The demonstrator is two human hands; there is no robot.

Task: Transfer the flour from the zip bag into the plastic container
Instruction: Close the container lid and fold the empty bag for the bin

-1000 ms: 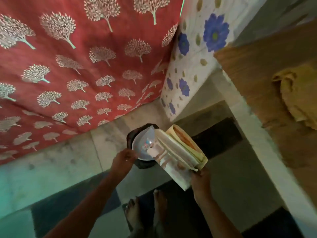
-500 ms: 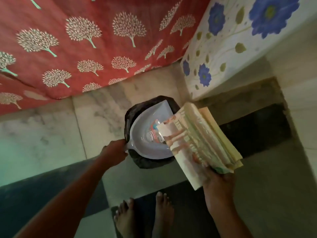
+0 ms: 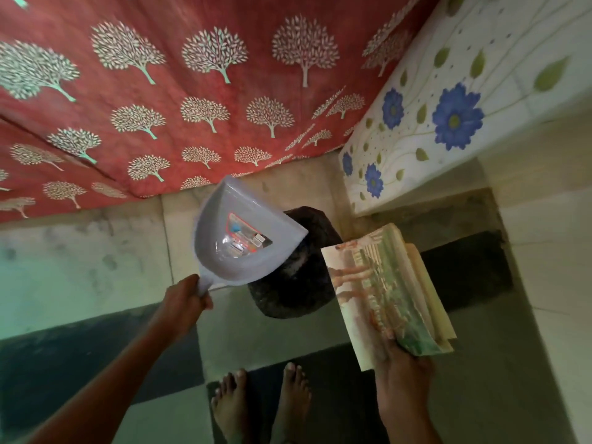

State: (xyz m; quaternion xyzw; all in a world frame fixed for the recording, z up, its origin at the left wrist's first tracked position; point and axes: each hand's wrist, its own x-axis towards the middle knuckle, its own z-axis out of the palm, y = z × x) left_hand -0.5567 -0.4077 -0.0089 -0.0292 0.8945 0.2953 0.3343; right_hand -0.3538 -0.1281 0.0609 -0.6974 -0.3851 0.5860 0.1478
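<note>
No zip bag, flour or plastic container shows in the head view. My left hand point(image 3: 189, 299) grips the handle of a grey plastic dustpan point(image 3: 237, 248) with a printed label inside, held up to the left of a black-lined bin point(image 3: 294, 283) on the floor. My right hand point(image 3: 402, 366) holds a folded stack of printed paper or a magazine point(image 3: 384, 296) to the right of the bin, fingers curled under its lower edge.
A red cloth with white tree prints point(image 3: 179, 97) hangs behind the bin. A tiled ledge with blue flowers point(image 3: 432, 123) rises at the right. My bare feet point(image 3: 262, 408) stand on a dark mat on the stone floor.
My left hand has lifted the dustpan off the bin mouth and swung it left and up. The paper stack has moved right, away from the pan. The bin is now uncovered.
</note>
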